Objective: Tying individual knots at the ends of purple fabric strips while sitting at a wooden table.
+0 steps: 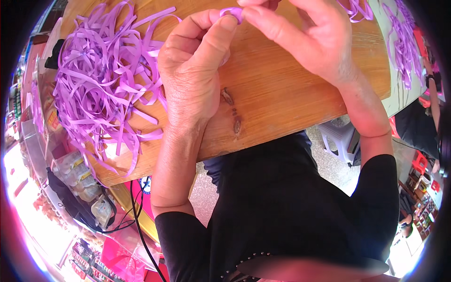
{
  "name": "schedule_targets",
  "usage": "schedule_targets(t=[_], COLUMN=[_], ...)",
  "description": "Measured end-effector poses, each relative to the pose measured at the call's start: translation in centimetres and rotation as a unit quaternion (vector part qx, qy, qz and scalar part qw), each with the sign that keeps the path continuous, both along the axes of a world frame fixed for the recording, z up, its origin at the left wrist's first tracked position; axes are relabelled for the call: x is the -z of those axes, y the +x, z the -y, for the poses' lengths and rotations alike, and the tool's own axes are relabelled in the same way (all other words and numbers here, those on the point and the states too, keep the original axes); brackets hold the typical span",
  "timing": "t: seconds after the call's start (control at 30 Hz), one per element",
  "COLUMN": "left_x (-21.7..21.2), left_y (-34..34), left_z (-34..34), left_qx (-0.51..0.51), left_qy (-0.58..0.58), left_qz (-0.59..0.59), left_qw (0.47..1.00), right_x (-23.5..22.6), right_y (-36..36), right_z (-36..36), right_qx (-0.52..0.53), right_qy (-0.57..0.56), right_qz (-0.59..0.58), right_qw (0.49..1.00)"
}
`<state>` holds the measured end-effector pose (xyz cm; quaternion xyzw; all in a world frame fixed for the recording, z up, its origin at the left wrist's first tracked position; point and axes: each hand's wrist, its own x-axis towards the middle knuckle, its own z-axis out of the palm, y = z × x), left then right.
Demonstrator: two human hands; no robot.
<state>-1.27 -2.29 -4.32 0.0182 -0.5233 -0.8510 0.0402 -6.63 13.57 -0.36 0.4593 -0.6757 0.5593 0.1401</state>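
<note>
Many purple strips (101,80) beside left hand (192,70)

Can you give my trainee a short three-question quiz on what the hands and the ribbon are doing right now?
1. True or false: the loose purple ribbon pile lies to the left of the left hand.
2. What do both hands pinch? A) scissors B) a small purple ribbon piece C) a cable
3. What surface does the pile rest on?

Key: 1 true. 2 B; the right hand meets the left at it. 3 the wooden board.
</note>
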Motion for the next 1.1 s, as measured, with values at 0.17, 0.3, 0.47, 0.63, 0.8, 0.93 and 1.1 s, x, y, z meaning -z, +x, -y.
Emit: schedule_targets(t=[0.17,0.3,0.47,0.63,0.8,0.93,1.1], left_x=[0.0,-0.2,-0.4,0.3,0.2,0.2,0.3], left_y=[0.1,0.0,0.2,0.2,0.3,0.2,0.3], left_z=[-0.1,-0.2,-0.3,0.1,0.1,0.0,0.0], left_qx=[0.007,0.012,0.013,0.024,0.051,0.050,0.048], left_qy=[0.011,-0.002,0.003,0.048,0.066,0.055,0.006], left_qz=[-0.007,-0.001,-0.012,0.009,0.018,0.032,0.056], left_qw=[1.000,1.000,1.000,0.999,0.996,0.997,0.997], right_x=[-1.5,-0.8,-1.2,-0.7,-0.8,-0.8,0.3], right_y=[0.9,0.5,0.5,0.1,0.2,0.1,-0.6], right_z=[-0.6,-0.7,-0.8,-0.9,-0.9,-0.9,-0.5], right_qx=[0.072,0.078,0.059,0.051,0.050,0.068,0.070], right_qy=[0.115,0.104,0.113,0.116,0.117,0.137,0.114], right_qz=[-0.049,-0.029,0.060,0.045,0.036,-0.035,-0.046], right_qw=[0.990,0.991,0.990,0.991,0.991,0.988,0.990])
